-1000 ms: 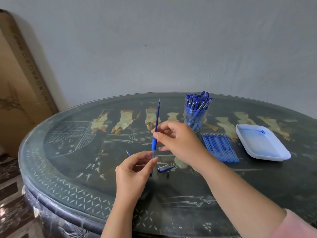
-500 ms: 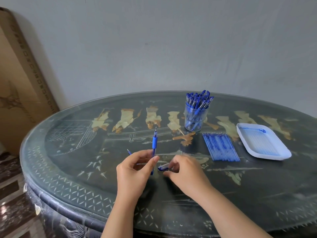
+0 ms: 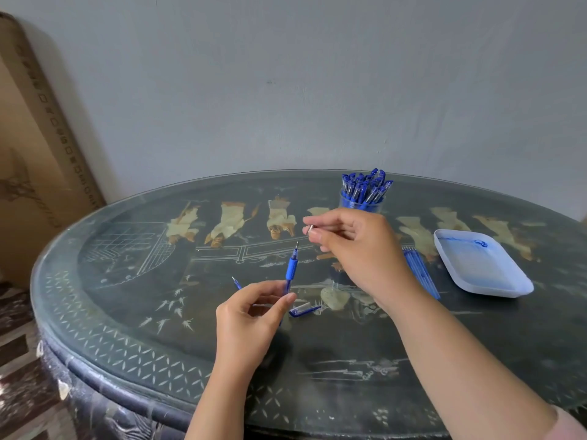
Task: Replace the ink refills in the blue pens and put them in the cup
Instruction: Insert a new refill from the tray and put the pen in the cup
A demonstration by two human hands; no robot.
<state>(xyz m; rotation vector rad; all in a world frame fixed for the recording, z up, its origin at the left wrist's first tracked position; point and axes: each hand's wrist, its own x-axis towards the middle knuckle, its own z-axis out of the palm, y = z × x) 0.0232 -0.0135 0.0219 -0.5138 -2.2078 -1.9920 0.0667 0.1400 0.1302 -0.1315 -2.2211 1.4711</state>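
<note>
My left hand (image 3: 252, 315) holds a blue pen (image 3: 291, 268) upright between thumb and fingers, its refill point sticking out at the top. My right hand (image 3: 359, 249) is just above and to the right of that point and pinches a small silvery tip piece (image 3: 310, 228). The pen's clear-and-blue cap (image 3: 303, 310) lies on the table beside my left thumb. A loose refill (image 3: 236, 282) pokes out from behind my left hand. The clear cup (image 3: 362, 203) full of blue pens stands behind my right hand.
A row of blue refills (image 3: 421, 273) lies on the glass table top (image 3: 133, 281), partly hidden by my right wrist. A white ink-stained tray (image 3: 495, 281) sits at the right. A cardboard box (image 3: 35, 147) leans on the wall at the left.
My right hand let go of the refill, dropped to the table near the cap, then rose with the small tip piece. The refill now sits deep in the pen. My left hand stayed put.
</note>
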